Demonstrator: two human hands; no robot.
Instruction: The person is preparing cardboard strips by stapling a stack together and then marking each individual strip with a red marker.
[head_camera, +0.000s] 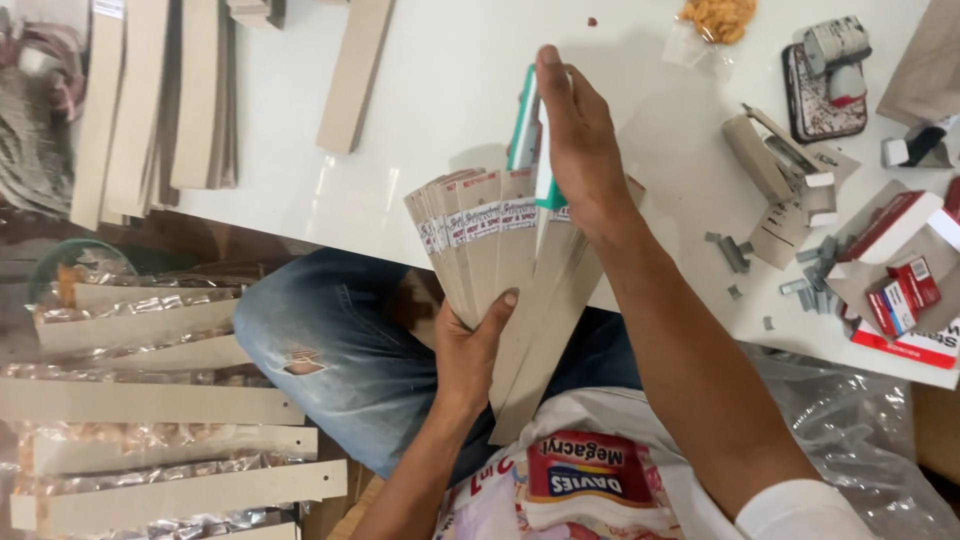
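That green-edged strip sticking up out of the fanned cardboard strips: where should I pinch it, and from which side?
Probably at its free top end, from above. The green-edged strip stands higher than the fanned cardboard strips, so only that end is clear. Lower down it is wedged among the others, whose bottoms the left hand clamps. The right hand already lies along its upper part, fingers towards the tip.

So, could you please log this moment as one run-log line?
left hand: holds fanned cardboard strips | right hand: on green-and-white strip | white table: stapler, loose staples
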